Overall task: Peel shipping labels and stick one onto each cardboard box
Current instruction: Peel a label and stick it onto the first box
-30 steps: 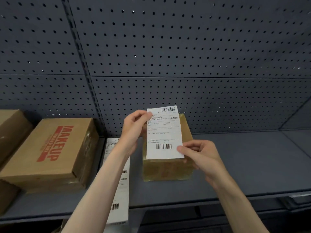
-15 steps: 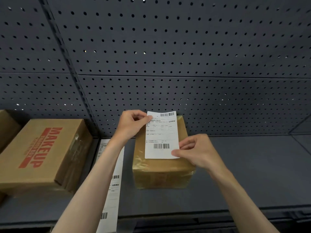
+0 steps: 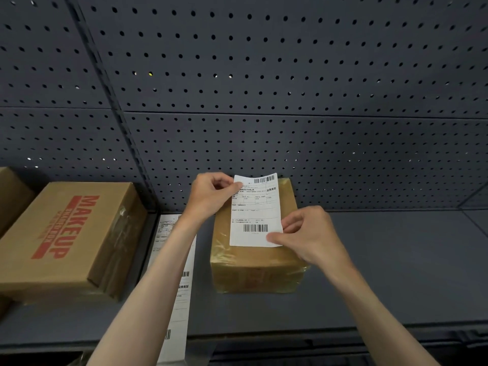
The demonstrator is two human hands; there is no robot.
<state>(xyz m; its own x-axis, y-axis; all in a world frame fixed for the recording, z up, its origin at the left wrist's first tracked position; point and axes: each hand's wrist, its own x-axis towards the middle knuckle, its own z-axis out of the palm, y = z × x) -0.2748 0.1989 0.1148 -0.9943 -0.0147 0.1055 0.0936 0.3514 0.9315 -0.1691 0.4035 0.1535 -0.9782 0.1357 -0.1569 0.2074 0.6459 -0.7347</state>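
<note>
A white shipping label (image 3: 254, 212) with two barcodes hangs just over the top of a small tape-wrapped cardboard box (image 3: 253, 270) on the shelf. My left hand (image 3: 211, 194) pinches the label's top left corner. My right hand (image 3: 306, 236) pinches its bottom right corner, low against the box top. Whether the label is stuck down I cannot tell. A strip of further labels (image 3: 179, 291) lies on the shelf left of the box, partly hidden under my left forearm.
A larger cardboard box (image 3: 68, 239) printed MAKEUP in red sits at the left, with another box edge (image 3: 10, 196) beyond it. The grey shelf (image 3: 396, 265) stretches to the right. A dark pegboard wall (image 3: 264, 101) rises behind.
Both hands have brought the label down closer onto the small box top. The camera has moved nearer and shifted, so the boxes sit lower in view.
</note>
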